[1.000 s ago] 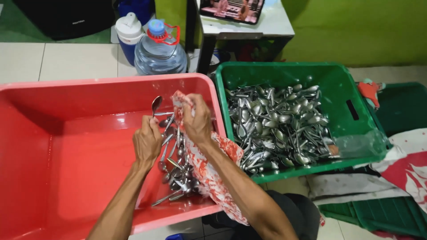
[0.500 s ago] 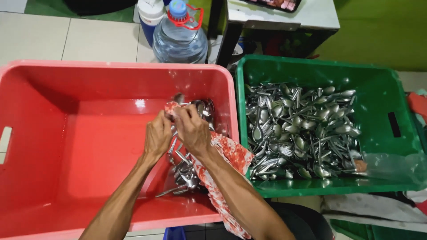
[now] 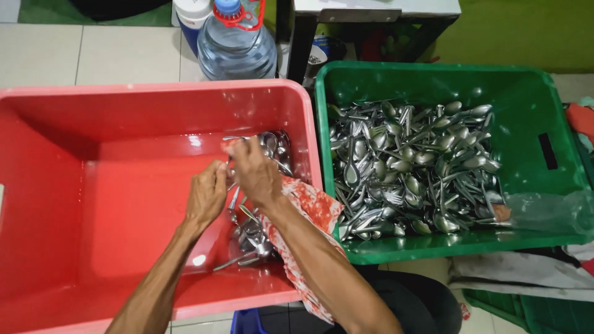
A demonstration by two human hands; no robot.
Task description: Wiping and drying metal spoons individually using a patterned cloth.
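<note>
Both hands are inside a large red plastic tub (image 3: 93, 185), at its right side, over a small heap of wet steel spoons and forks (image 3: 250, 232). My left hand (image 3: 207, 195) pinches the handle of a piece of cutlery. My right hand (image 3: 257, 173) holds a red-and-white patterned cloth (image 3: 306, 213) that drapes over the tub's rim and down under my forearm; it is closed on the cloth around the same cutlery. To the right, a green crate (image 3: 526, 99) holds a big pile of spoons (image 3: 411, 167).
A clear water jug with a red handle (image 3: 236, 43) and a white-and-blue container (image 3: 192, 15) stand on the tiled floor behind the tub. A dark table leg (image 3: 301, 46) rises behind the crate. A clear plastic bag (image 3: 547, 213) hangs on the crate's right front.
My hands have lowered from above the tub's rim down into the tub toward the cutlery heap. The view has shifted, so tub and crate sit lower and more centred.
</note>
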